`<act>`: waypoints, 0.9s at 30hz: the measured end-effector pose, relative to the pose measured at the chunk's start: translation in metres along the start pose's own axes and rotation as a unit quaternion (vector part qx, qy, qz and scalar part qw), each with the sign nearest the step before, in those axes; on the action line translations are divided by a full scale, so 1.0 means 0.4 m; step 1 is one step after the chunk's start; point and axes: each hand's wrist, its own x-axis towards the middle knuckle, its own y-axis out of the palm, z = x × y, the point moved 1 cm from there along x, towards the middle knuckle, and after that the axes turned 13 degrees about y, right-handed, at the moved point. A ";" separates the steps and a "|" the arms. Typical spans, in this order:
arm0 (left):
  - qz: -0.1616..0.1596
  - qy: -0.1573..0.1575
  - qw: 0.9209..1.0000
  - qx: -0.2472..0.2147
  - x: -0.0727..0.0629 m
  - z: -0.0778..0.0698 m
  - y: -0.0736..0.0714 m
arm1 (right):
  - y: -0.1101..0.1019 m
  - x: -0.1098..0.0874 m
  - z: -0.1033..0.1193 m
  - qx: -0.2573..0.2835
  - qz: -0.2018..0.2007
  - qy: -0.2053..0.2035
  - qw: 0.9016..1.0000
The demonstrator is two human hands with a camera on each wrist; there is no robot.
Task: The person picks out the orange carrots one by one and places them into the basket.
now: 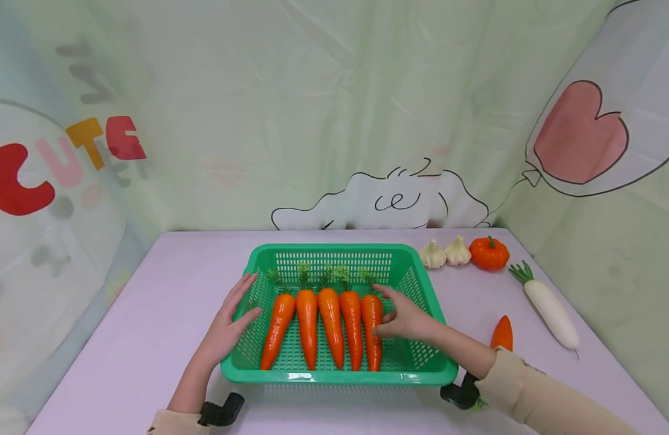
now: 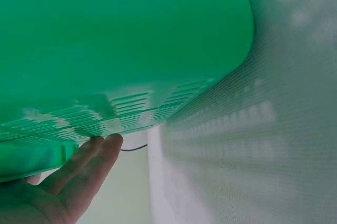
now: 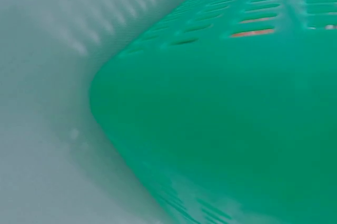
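A green plastic basket (image 1: 339, 378) stands on the table, with several orange carrots (image 1: 330, 326) lying side by side in it, leafy tops toward the back. My left hand (image 1: 232, 320) is at the basket's left side, fingers extended along its rim and wall; in the left wrist view, the fingers (image 2: 95, 169) lie by the slotted outer wall. Over the basket's right part reaches my right hand (image 1: 405, 314), thumb and fingers spread apart at the rightmost carrot (image 1: 373, 350). Whether they touch it I cannot tell. The right wrist view shows the basket's outer wall (image 3: 221, 119), not the hand.
Right of the basket, another carrot (image 1: 503, 333) lies partly hidden behind the right forearm. Two garlic bulbs (image 1: 457, 251) and an orange pumpkin-like vegetable (image 1: 489, 253) sit at the back right. A white radish (image 1: 552, 314) lies near the table's right edge. Printed curtains surround the table.
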 end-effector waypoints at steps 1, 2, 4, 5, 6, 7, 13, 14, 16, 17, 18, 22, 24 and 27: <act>0.000 -0.001 1.000 0.000 0.000 0.000 0.000 | -0.003 -0.003 0.002 0.001 -0.004 -0.005 1.000; 0.000 -0.001 1.000 -0.001 0.000 0.001 0.001 | -0.006 -0.008 0.005 0.005 -0.006 -0.011 1.000; 0.000 -0.002 1.000 -0.002 0.001 0.000 0.001 | -0.013 -0.017 0.009 0.014 -0.008 -0.023 1.000; 0.001 -0.002 1.000 -0.002 0.001 0.000 0.002 | -0.018 -0.022 0.011 0.018 -0.009 -0.028 0.999; 0.001 -0.002 1.000 -0.002 0.001 0.000 0.002 | -0.023 -0.028 0.013 0.023 -0.009 -0.031 0.999; 0.001 -0.001 1.000 -0.002 0.001 0.000 0.002 | -0.029 -0.033 0.014 0.027 -0.007 -0.038 0.999; 0.000 0.001 1.000 0.004 -0.001 -0.001 -0.001 | -0.073 -0.072 0.023 0.017 -0.009 -0.060 0.998; 0.000 0.002 1.000 0.004 -0.002 -0.001 -0.002 | -0.080 -0.080 0.025 0.011 -0.012 -0.063 0.998; 0.000 0.001 1.000 0.004 -0.002 0.000 -0.003 | -0.094 -0.095 0.026 0.003 -0.016 -0.066 0.998; 0.000 0.001 1.000 0.003 -0.002 0.000 -0.003 | -0.100 -0.102 0.026 0.001 -0.019 -0.069 0.997; 0.000 0.001 1.000 0.002 -0.002 0.000 -0.003 | -0.107 -0.110 0.026 0.000 -0.020 -0.075 0.997; 0.000 0.001 1.000 0.003 -0.001 0.004 -0.001 | -0.127 -0.141 0.022 -0.003 -0.027 -0.101 0.995; 0.000 0.002 1.000 0.003 0.000 0.005 0.000 | -0.137 -0.158 0.020 -0.003 -0.029 -0.114 0.993; 0.001 0.003 1.000 0.004 0.001 0.004 0.001 | -0.153 -0.182 0.013 -0.002 -0.029 -0.122 0.992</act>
